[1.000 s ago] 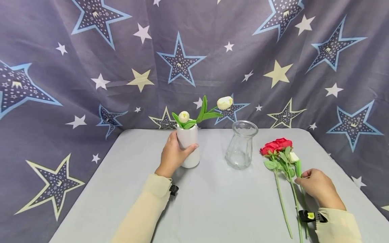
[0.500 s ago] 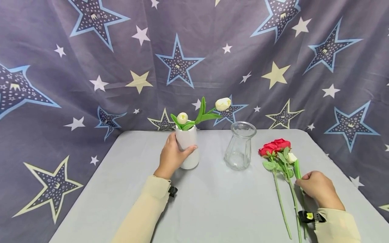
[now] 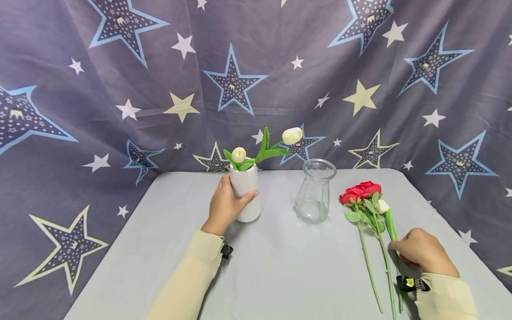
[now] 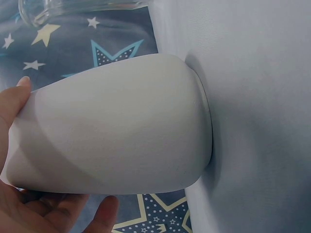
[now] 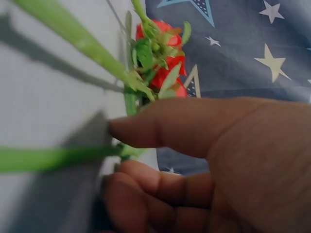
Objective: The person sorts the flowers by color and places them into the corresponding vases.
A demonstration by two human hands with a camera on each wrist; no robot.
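The white vase (image 3: 245, 183) is held upright on the bench (image 3: 288, 271), its side wrapped by the left hand (image 3: 225, 202), presumably so that it is kept from tipping under two leaning tulips (image 3: 292, 136). Over on the right, the loose white tulip (image 3: 391, 226) is laid along the red roses (image 3: 360, 193), its stem passing between the curled thumb and fingers of the right hand (image 3: 422, 251), bloom beyond the fingertips; how firmly it is pinched cannot be told. The glass vase (image 3: 313, 195) is left untouched between both hands.

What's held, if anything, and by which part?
Left hand: smooth white cylindrical vase, around its upper body. Right hand: white-budded artificial-looking flower, apparently pinched by its slender green stem.
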